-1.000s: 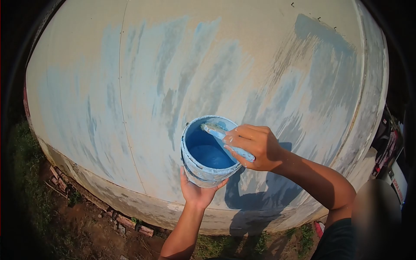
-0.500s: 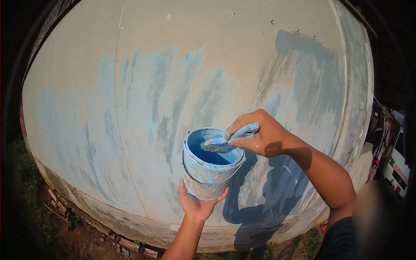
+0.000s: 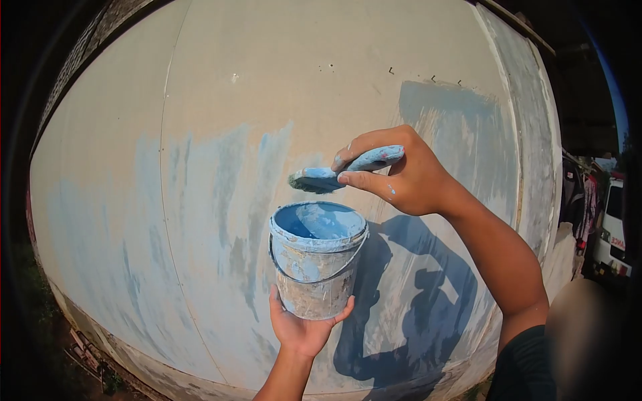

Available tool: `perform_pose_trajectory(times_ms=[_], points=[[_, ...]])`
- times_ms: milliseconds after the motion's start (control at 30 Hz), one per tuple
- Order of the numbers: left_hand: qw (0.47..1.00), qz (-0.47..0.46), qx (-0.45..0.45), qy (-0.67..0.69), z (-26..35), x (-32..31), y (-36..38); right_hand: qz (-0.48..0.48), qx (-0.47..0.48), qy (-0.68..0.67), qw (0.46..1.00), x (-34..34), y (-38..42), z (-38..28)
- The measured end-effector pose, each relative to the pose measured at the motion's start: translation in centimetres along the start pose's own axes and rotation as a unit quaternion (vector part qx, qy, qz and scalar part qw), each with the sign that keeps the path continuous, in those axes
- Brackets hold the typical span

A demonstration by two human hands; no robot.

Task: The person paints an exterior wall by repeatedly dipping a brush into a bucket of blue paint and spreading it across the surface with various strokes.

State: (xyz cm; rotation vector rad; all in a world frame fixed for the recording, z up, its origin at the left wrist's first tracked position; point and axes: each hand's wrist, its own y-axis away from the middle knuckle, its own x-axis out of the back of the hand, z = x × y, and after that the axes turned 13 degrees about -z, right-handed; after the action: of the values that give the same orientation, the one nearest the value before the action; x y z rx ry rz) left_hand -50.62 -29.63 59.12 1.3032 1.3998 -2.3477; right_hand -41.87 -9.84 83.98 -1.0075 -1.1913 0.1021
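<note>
From below, my left hand cups the base of a paint-splashed bucket, its thumb and fingers against the sides. Blue paint coats the bucket's inner wall, and a wire handle hangs down across the front. Above the rim, my right hand pinches a paintbrush by its blue-smeared handle. The bristles point left, clear of the bucket, and look dark with paint. Behind both hands stands a beige wall streaked with blue and grey-blue paint.
A vertical seam runs down the wall's left part, and small hooks stick out near the top right. At far right are hanging clothes and a white vehicle. Bricks lie on the ground at lower left.
My right hand has lifted the paintbrush out of the bucket, up above its rim. The view has tilted upward, so the wall appears lower. My left hand still supports the bucket.
</note>
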Motion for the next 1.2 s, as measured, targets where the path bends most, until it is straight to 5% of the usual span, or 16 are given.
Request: perform_pose_trajectory(times_ms=[133, 367, 600, 700, 767, 867, 1067, 1200], points=[[1.0, -0.016, 0.004, -0.011, 0.2, -0.1, -2.3, 0.081, 0.082, 0.244, 0.963, 3.0, -2.7, 4.1], [1.0, -0.003, -0.009, 0.001, -0.3, 0.3, -3.8, 0.14, 0.067, 0.479, 0.864, 6.0, -9.3, 15.5], [1.0, 0.019, -0.017, -0.009, -0.6, 1.6, -2.5, 0.168, 0.037, 0.525, 0.834, 2.7, -9.5, 20.5], [0.999, 0.026, -0.03, -0.019, -0.1, 1.8, -1.1, 0.065, 0.102, 0.528, 0.841, -1.8, -7.1, 16.5], [0.999, 0.012, -0.033, -0.021, 0.1, 2.1, -0.9, -0.016, 0.09, 0.442, 0.892, -3.0, -5.9, 13.5], [0.999, 0.018, -0.041, -0.01, 0.0, 2.2, -0.7, 0.021, 0.06, 0.39, 0.919, -0.8, -7.0, 11.8], [0.998, 0.026, -0.048, 0.025, -0.3, 2.2, -0.4, 0.17, 0.008, 0.482, 0.859, 6.8, -10.6, 16.6], [0.997, 0.044, -0.056, 0.031, -0.3, 2.0, 0.1, 0.04, 0.041, 0.54, 0.84, 3.6, -6.4, 18.4]])
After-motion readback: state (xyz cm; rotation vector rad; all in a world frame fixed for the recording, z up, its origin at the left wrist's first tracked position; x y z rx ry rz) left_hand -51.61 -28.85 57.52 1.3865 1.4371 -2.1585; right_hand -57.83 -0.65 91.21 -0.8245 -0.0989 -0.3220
